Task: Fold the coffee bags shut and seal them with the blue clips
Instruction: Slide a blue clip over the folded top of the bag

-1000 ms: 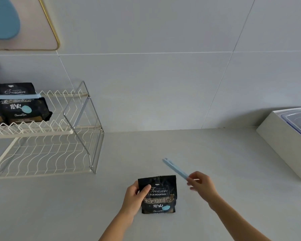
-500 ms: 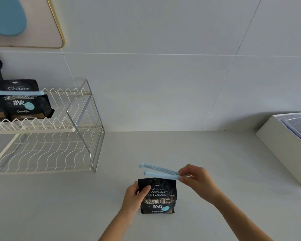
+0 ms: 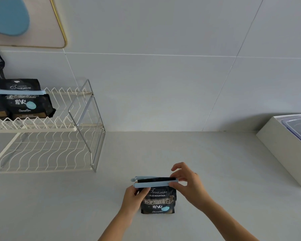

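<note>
Blue clip (image 3: 153, 182) astride coffee bag (image 3: 158, 200) | right grip (image 3: 186, 184) pinches clip | left grip (image 3: 135, 197) holds bag

Pale tiled wall (image 3: 163, 84) behind light countertop (image 3: 198, 153).

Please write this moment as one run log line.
left hand: holds coffee bag | right hand: blue clip astride bag top | clip: open

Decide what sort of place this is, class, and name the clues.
Probably a home kitchen: a tiled wall behind a pale countertop, and a wire dish rack holding clipped coffee bags.
</note>
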The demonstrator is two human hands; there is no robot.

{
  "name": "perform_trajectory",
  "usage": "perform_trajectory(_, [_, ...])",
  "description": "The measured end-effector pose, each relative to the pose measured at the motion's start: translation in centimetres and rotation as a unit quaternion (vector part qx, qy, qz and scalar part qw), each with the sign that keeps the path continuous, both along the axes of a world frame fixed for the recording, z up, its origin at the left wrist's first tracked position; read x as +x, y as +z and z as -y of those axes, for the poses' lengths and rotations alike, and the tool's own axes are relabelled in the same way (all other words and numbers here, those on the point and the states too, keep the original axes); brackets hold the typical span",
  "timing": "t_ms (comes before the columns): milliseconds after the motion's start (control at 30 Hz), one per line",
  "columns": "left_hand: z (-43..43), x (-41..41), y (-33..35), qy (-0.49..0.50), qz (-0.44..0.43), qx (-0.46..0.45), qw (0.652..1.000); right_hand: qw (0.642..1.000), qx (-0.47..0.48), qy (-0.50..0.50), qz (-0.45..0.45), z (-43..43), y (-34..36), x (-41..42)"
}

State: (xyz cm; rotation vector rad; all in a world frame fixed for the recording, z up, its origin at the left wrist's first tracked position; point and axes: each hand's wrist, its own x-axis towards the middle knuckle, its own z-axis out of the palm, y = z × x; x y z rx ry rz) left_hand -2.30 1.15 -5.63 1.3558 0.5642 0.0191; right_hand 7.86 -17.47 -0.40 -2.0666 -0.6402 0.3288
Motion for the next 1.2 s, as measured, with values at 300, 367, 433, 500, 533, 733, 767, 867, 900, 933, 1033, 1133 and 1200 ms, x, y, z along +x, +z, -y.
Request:
perform_trajectory(300, [-0.2, 0.3, -0.3, 0.002, 0.001, 0.000, 1.000, 0.985, -0.130, 0.074, 0.087, -1.2, 0.4, 0.7])
perform_trajectory(367, [-0.2, 0.3, -0.3, -0.002, 0.005, 0.002, 1.000, 0.969, -0.177, 0.118, 0.124, -2.1, 0.9, 0.9])
perform_trajectory(433, [-0.2, 0.2, -0.2, 0.001, 0.008, 0.003, 1.000, 0.951, -0.214, 0.154, 0.160, -3.2, 1.5, 1.1])
perform_trajectory(500, [-0.2, 0.3, 0.1, 0.002, 0.019, 0.013, 1.000, 0.937, -0.242, 0.172, 0.182, -4.0, 2.0, 1.1])
perform_trajectory(533, [0.0, 0.4, 0.2, -0.004, 0.024, 0.032, 0.999, 0.933, -0.254, 0.175, 0.186, -4.4, 2.2, 0.9])
perform_trajectory(733, [1.0, 0.9, 0.0, 0.020, -0.004, 0.123, 0.992, 0.922, -0.264, 0.207, 0.195, -8.5, 1.4, -1.9])
perform_trajectory(767, [0.8, 0.8, -0.2, 0.025, -0.014, 0.125, 0.992, 0.924, -0.259, 0.201, 0.195, -9.2, 1.2, -2.2])
perform_trajectory(867, [0.5, 0.5, -0.7, 0.038, -0.033, 0.122, 0.991, 0.932, -0.244, 0.176, 0.201, -10.2, 0.8, -2.8])
perform_trajectory(900, [0.4, 0.6, -0.8, 0.042, -0.039, 0.125, 0.990, 0.933, -0.240, 0.170, 0.206, -10.2, 0.7, -2.9])
perform_trajectory(933, [0.4, 0.7, -0.9, 0.045, -0.047, 0.129, 0.990, 0.933, -0.236, 0.166, 0.215, -10.2, 0.5, -2.9])
perform_trajectory(1033, [0.4, 0.8, -1.1, 0.045, -0.053, 0.135, 0.988, 0.930, -0.215, 0.163, 0.249, -9.9, 0.0, -3.0])
perform_trajectory(1133, [0.1, 0.6, -1.1, 0.025, -0.051, 0.144, 0.988, 0.931, -0.194, 0.159, 0.264, -9.8, -0.1, -3.1])
perform_trajectory(1200, [-0.6, 0.7, -0.8, -0.011, -0.045, 0.174, 0.984, 0.931, -0.186, 0.149, 0.276, -9.8, -0.1, -3.3])
